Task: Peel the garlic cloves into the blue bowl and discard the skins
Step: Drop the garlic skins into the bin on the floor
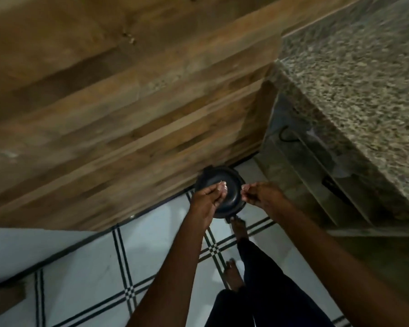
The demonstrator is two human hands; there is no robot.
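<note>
Wood-look wall tiles rise behind a black bin [232, 185] on the floor; my left hand [208, 199] and right hand [260, 195] pinch pale skins [222, 185] over it, contents unseen.

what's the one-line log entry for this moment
stage: discarding skins | left hand: over black bin, pale bits at fingertips | right hand: beside it, pinching | blue bowl: not in view

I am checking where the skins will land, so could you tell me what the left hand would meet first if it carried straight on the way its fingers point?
Most likely the round black bin on the floor: the left hand has its fingertips over the bin's dark top. Depth is unclear, so the gap between them cannot be judged.
</note>
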